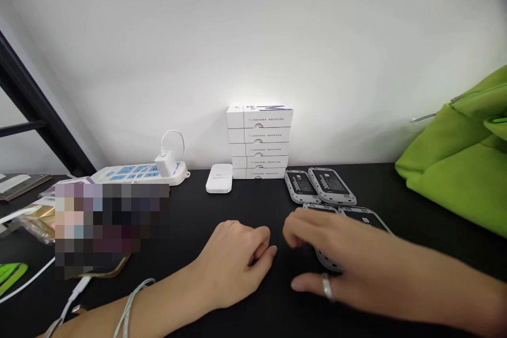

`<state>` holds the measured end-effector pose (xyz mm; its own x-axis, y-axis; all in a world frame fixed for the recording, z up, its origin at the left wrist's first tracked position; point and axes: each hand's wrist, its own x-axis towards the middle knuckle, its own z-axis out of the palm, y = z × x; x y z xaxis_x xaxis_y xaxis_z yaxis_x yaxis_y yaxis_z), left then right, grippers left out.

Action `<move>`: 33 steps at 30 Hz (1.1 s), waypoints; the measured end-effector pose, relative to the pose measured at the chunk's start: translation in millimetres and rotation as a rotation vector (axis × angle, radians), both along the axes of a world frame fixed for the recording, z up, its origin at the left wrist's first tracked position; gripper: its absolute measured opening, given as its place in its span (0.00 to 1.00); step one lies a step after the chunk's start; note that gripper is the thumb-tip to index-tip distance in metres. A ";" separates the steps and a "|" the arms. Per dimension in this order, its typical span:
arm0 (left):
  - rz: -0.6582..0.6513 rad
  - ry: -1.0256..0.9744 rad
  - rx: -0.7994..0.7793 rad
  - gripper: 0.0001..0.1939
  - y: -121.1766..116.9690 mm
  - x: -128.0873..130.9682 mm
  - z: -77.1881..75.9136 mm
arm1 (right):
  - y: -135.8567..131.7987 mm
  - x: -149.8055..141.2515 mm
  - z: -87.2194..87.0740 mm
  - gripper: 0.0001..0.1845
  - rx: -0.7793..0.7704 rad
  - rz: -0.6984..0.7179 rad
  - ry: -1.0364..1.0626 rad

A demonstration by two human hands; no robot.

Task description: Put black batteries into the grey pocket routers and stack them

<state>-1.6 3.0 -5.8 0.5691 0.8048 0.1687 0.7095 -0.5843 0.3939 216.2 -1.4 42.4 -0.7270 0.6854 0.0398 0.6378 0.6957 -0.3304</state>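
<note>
My left hand [237, 259] rests on the black table [253, 206] with its fingers curled loosely inward; nothing shows in it. My right hand [336, 259], a ring on one finger, lies flat and spread over a grey device [330, 263] lying face down, partly covering it. Beyond it lie further grey devices with black battery labels [320, 186], one [366, 218] just behind my right wrist. A stack of white boxes [259, 141] stands against the wall, with a small white device [219, 178] to its left.
A white and blue power strip [138, 173] with a white charger plugged in sits at the back left. A green bag [463, 169] fills the right side. White cables [71, 296] and packets lie at the left, near a black frame.
</note>
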 end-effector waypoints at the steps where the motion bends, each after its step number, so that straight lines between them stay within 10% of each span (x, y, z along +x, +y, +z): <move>1: 0.008 0.003 0.000 0.15 -0.2 0.3 0.4 | 6.4 10.8 4.2 0.17 -0.009 -0.057 -0.044; 8: 0.016 0.003 -0.023 0.16 -1.0 0.3 1.3 | 35.2 57.9 -4.8 0.49 0.128 -0.174 -0.329; 17: -0.015 -0.139 -0.031 0.21 -6.1 0.6 13.6 | 33.4 44.7 -13.7 0.59 -0.085 -0.188 -0.238; 26: -0.107 -0.267 0.049 0.49 -3.9 -3.5 4.4 | 24.5 5.1 3.3 0.38 -0.242 -0.237 -0.026; 33: -0.055 -0.270 -0.058 0.46 -0.1 -5.2 0.3 | 41.0 -21.7 -11.4 0.26 -0.287 -0.249 0.134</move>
